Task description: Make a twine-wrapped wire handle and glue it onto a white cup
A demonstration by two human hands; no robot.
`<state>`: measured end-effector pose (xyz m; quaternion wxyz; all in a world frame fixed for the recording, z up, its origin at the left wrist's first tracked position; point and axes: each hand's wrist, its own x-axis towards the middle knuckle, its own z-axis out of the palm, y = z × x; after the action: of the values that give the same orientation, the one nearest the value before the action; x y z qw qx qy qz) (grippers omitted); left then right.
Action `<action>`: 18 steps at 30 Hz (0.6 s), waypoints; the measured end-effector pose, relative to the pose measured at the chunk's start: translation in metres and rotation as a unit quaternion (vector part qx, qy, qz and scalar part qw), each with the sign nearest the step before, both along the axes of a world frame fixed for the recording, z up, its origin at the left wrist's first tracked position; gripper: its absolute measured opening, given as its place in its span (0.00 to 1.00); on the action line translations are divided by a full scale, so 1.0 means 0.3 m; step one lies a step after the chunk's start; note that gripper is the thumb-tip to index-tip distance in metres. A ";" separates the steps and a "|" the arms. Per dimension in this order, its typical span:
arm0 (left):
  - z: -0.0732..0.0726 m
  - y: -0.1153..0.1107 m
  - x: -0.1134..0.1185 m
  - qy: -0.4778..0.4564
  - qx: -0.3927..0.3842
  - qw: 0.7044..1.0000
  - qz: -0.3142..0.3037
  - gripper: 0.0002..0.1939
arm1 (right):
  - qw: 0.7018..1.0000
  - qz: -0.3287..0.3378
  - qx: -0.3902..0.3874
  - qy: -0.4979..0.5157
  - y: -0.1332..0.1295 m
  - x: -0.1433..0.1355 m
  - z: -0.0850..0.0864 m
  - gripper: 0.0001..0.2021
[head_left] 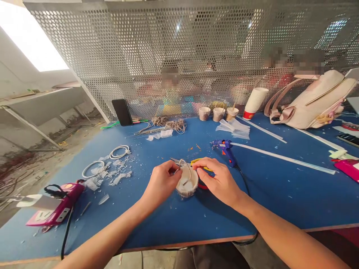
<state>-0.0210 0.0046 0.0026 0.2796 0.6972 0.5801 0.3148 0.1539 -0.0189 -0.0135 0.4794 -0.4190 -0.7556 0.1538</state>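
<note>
A small round pale cup stands near the middle of the blue table. A thin braided cord arches over it, and one end hangs down inside the cup. My left hand pinches the cord at the cup's left rim between thumb and fingertips. My right hand is at the cup's upper right, its fingers bent and slightly apart; whether they touch the cord is unclear. Behind the cup and under my right hand lie a yellow handle and a red one, partly hidden, with pointed metal blades to the left.
A blue glue gun holds a long glue stick. White rings and plastic scraps lie left, near a pink power strip. Behind are a phone, cord bundles, small cups, stacked paper cups and a bag.
</note>
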 end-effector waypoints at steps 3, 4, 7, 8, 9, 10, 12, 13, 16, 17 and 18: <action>-0.013 0.012 -0.005 0.005 0.006 1.000 0.013 0.08 | 0.999 0.029 0.002 -0.038 -0.001 -0.013 -0.002 0.07; -0.017 0.013 -0.005 0.008 0.006 1.000 0.014 0.08 | 0.998 0.034 0.010 -0.050 -0.001 -0.018 -0.004 0.06; -0.025 0.008 -0.002 0.022 0.004 1.000 0.012 0.08 | 0.996 0.028 0.020 -0.083 0.002 -0.028 -0.013 0.05; -0.026 0.005 0.000 0.026 0.004 1.000 0.010 0.08 | 0.995 0.024 0.016 -0.092 0.003 -0.029 -0.014 0.05; -0.027 0.002 0.000 0.030 0.005 0.999 0.009 0.08 | 0.995 0.023 0.012 -0.101 0.003 -0.029 -0.014 0.05; -0.027 0.000 0.001 0.033 0.008 0.999 0.008 0.08 | 0.994 0.021 0.010 -0.108 0.003 -0.027 -0.013 0.05; -0.025 -0.004 -0.001 0.036 0.014 0.999 0.004 0.08 | 0.993 0.020 0.016 -0.117 0.000 -0.022 -0.006 0.05; -0.024 -0.005 -0.003 0.037 0.019 0.999 0.003 0.08 | 0.992 0.022 0.023 -0.121 -0.002 -0.020 -0.002 0.05; -0.022 -0.012 -0.008 0.044 0.036 0.998 -0.004 0.07 | 0.989 0.034 0.039 -0.136 -0.014 -0.013 0.014 0.05; -0.022 -0.015 -0.009 0.047 0.040 0.998 -0.008 0.07 | 0.988 0.038 0.043 -0.141 -0.019 -0.010 0.020 0.06; -0.021 -0.019 -0.010 0.051 0.046 0.998 -0.014 0.07 | 0.987 0.042 0.045 -0.147 -0.025 -0.008 0.025 0.06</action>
<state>-0.0239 -0.0011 -0.0036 0.2221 0.7321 0.5691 0.3015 0.1513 -0.0263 -0.0061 0.3746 -0.3826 -0.8411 0.0766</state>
